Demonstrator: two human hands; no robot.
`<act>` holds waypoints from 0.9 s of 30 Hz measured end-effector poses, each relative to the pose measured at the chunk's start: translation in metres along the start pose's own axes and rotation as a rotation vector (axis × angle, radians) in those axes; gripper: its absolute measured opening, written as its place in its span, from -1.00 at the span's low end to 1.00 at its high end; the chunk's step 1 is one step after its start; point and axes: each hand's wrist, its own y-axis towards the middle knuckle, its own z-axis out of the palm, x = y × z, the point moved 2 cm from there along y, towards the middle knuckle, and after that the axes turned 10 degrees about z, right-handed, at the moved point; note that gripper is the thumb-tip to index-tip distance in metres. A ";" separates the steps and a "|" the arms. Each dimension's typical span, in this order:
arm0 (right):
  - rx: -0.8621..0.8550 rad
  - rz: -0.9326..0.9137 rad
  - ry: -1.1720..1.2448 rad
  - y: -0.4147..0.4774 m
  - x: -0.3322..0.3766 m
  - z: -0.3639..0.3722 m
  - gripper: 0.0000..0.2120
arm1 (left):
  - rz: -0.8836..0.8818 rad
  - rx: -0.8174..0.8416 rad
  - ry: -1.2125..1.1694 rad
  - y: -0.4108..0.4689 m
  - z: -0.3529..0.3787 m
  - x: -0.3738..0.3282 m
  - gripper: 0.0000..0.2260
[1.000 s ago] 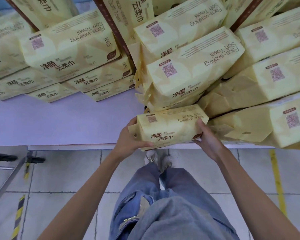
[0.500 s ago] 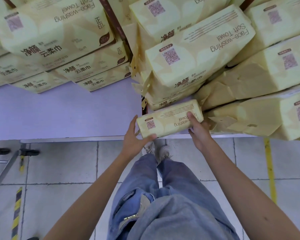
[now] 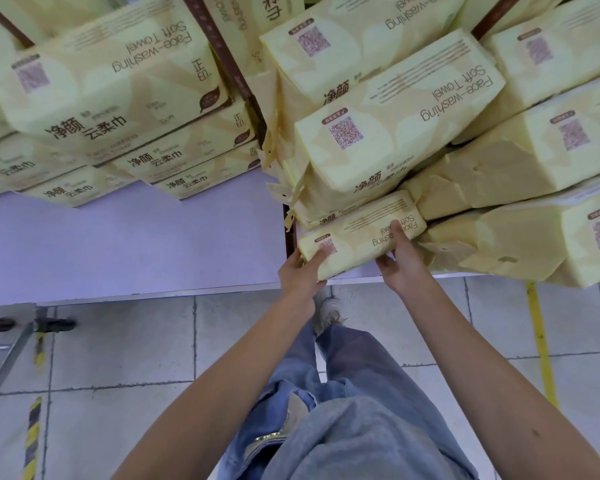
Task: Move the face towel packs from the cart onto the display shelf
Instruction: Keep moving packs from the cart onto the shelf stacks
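Observation:
A pale yellow face towel pack (image 3: 357, 237) lies at the front edge of the lilac display shelf (image 3: 125, 247), tucked under a stack of like packs (image 3: 395, 133). My left hand (image 3: 300, 271) holds its left end, thumb on top near the QR code. My right hand (image 3: 400, 263) holds its right part, with the thumb over the "Face-washing" print and the other fingers below. The cart's load is out of view.
More yellow packs (image 3: 111, 95) are stacked on the shelf at the back left, and others lean at the right (image 3: 520, 244). A metal cart handle and frame (image 3: 18, 344) shows at the left over tiled floor. A yellow floor line (image 3: 541, 344) runs at the right.
Both hands have pushed the pack further onto the shelf, under the stack. My left thumb has come onto the pack's top.

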 end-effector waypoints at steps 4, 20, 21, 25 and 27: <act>-0.009 -0.027 -0.077 0.002 -0.003 -0.001 -0.53 | 0.111 -0.047 0.265 0.002 -0.002 0.004 -0.64; 0.395 -0.215 -1.347 -0.059 -0.029 -0.056 -0.82 | 0.573 -0.053 0.875 -0.083 -0.079 0.045 -0.56; 0.435 -0.249 -1.393 -0.063 -0.027 -0.060 -0.80 | 0.553 -0.106 0.815 -0.095 -0.079 0.056 -0.58; 0.549 -0.297 -1.605 -0.068 -0.027 -0.082 -0.67 | 0.482 -0.323 0.553 -0.145 -0.076 0.101 -0.66; 0.585 -0.317 -1.739 -0.069 -0.034 -0.092 -0.67 | 0.452 -0.428 0.433 -0.173 -0.075 0.126 -0.69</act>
